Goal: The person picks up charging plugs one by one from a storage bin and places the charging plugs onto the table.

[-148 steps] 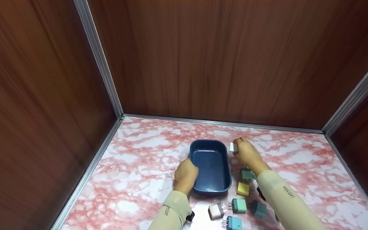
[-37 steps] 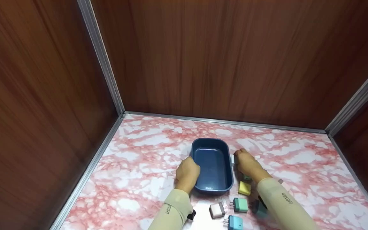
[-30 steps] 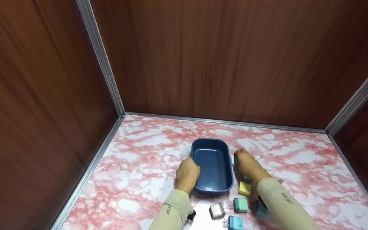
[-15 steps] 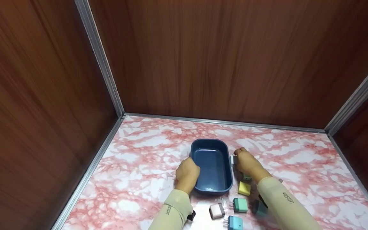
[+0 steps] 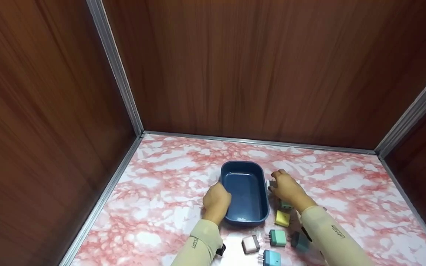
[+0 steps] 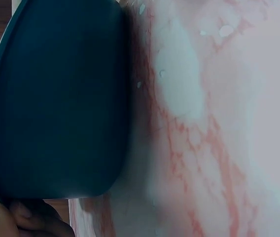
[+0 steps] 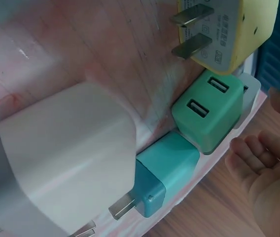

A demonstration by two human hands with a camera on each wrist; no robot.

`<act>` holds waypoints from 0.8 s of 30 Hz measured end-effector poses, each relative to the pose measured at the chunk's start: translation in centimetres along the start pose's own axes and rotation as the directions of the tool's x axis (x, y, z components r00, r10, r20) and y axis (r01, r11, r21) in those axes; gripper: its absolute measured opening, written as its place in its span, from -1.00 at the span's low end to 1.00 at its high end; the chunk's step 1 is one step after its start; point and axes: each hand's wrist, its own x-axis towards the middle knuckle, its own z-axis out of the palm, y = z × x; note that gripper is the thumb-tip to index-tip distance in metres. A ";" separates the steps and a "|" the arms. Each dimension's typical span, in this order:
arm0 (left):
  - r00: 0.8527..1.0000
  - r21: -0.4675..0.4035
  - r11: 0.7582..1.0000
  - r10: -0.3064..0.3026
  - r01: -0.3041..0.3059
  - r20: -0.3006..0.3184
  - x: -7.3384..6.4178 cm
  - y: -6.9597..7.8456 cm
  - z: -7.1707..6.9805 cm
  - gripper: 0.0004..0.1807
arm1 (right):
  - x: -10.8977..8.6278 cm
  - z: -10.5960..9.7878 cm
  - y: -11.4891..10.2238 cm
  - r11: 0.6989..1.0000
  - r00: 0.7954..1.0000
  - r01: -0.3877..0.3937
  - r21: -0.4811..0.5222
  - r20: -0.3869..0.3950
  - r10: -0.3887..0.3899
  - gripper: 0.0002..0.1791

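Observation:
My left hand grips the left rim of a deep blue rectangular tub; its wall fills much of the left wrist view, with fingertips at the rim below. Beside the tub's right wall sits a white-and-grey plug charger. My right hand is spread around that charger, thumb and index finger apart. In the right wrist view the right hand's fingers are loosely bent and stand off the charger, which is partly hidden behind a green charger with two ports.
Nearer to me lie a yellow charger, a mint one, a dark green one, a pale pink one and a blue one. A teal charger shows too. Wooden panels enclose the marbled table.
My right hand has brought the white-and-grey charger down beside the tub, toward me, and has now loosened its fingers from it. The left hand keeps its grip on the tub.

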 end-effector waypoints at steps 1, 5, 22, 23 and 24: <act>1.000 0.000 1.000 0.000 0.000 0.002 0.0 0.0 0.0 -0.89 | -0.1 -0.1 0.0 1.000 1.000 0.002 0.006 -0.005 -0.002 -0.48; 1.000 -0.008 1.000 0.003 -0.003 0.001 0.0 0.0 0.0 -0.89 | -0.4 -0.3 0.2 0.999 0.999 0.015 0.035 -0.031 -0.014 -0.48; 1.000 -0.074 0.997 0.013 -0.011 0.027 0.1 -0.1 0.0 -0.86 | -2.3 -1.4 -0.1 0.997 0.992 0.063 0.046 -0.110 -0.057 -0.49; 0.999 -0.076 0.997 0.015 -0.013 0.028 0.1 -0.1 0.0 -0.86 | -2.4 -1.4 -0.1 0.997 0.992 0.064 0.047 -0.110 -0.058 -0.49; 0.999 -0.079 0.997 0.018 -0.016 0.029 0.1 -0.2 0.0 -0.86 | -2.5 -1.4 -0.2 0.997 0.992 0.063 0.050 -0.110 -0.057 -0.49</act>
